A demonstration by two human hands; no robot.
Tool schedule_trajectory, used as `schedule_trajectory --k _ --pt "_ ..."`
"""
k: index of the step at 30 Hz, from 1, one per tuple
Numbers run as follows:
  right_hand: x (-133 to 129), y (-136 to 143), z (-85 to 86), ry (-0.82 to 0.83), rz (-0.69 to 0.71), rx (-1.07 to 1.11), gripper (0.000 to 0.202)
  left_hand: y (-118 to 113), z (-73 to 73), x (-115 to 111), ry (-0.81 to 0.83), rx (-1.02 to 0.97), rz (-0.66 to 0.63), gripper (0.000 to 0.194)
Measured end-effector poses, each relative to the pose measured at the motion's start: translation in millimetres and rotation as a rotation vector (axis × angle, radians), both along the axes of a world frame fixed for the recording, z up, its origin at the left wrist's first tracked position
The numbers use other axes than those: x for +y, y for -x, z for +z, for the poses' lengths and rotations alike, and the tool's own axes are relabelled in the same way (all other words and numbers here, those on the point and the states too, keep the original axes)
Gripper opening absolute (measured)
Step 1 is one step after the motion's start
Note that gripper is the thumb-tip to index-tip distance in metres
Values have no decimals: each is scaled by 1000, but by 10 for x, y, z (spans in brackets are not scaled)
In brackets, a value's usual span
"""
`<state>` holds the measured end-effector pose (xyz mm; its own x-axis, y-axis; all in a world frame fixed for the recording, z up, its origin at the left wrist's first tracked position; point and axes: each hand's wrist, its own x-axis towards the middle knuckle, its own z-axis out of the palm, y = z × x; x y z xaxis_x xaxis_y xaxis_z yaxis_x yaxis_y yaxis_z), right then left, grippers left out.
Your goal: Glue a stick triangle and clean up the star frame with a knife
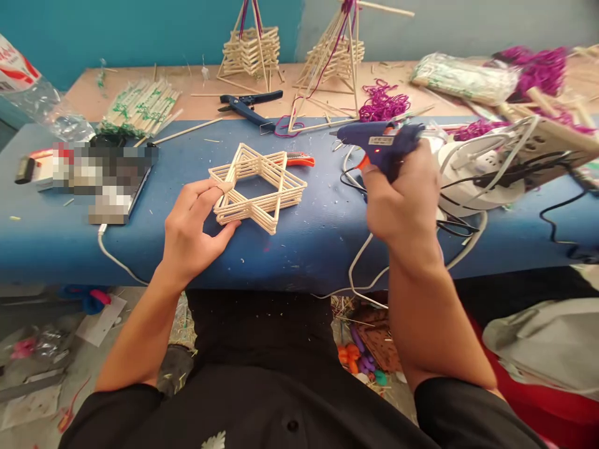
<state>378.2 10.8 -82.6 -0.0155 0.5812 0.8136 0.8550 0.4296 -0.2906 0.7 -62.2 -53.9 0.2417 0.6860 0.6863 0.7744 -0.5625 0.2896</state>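
My left hand [194,224] is closed on the left corner of a star-shaped frame [262,209] built from stacked thin wooden sticks. The star lies on the blue table cover, its middle hollow. My right hand [405,190] grips a dark blue hot glue gun [367,138] above the table, right of the star. The gun's nozzle points left and a small red light glows on its side. An orange cutter knife [300,160] lies just behind the star, partly hidden by it.
Behind stand two stick structures [255,56] [330,68] with purple cord. Blue pliers [253,107], bagged sticks [140,106], purple yarn [384,101] and a plastic bottle [42,93] lie around. White cables and a power strip [489,156] crowd the right side.
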Motion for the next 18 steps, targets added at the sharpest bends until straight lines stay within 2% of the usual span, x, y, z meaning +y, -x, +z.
schedule_trajectory --k 2,4,8,11,14,18 --pt "120 86 -72 -47 -81 0 34 0 2 18 -3 -6 -20 48" --pt "180 199 -91 -13 -118 54 33 4 -5 29 12 -25 -15 43" --pt "192 398 -54 257 -128 220 38 17 -48 34 111 -117 52 52" --pt "212 457 -71 379 -73 262 40 28 -88 33 128 -193 76 63" --pt "221 457 -122 385 -44 241 48 43 -109 24 103 -232 60 61" --pt "128 463 -112 346 -60 193 70 71 -84 4 28 -205 34 44"
